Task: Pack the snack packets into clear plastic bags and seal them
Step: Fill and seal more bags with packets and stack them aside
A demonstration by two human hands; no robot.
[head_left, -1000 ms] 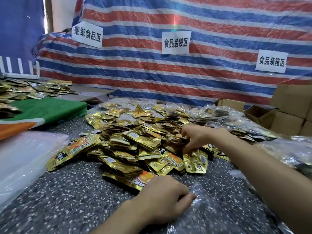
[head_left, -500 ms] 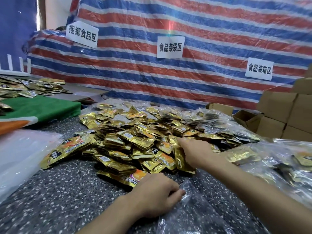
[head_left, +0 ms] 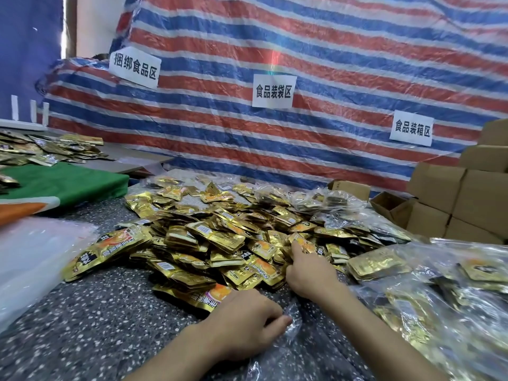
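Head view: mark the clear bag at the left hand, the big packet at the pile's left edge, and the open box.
clear bag (head_left: 297,339), head view, its crinkled middle.
big packet (head_left: 105,253), head view, middle of its printed face.
open box (head_left: 391,207), head view, its inner flap.

A makeshift food-packing workshop; beyond the left hand (head_left: 247,320) and right hand (head_left: 310,273) hangs a striped tarpaulin (head_left: 343,59) with paper signs (head_left: 273,90) naming bundling, bagging and boxing zones; gold snack packets (head_left: 209,237) heap on the speckled worktop (head_left: 96,325) just ahead of them; plain cardboard boxes (head_left: 467,199) stack far right of the right hand.
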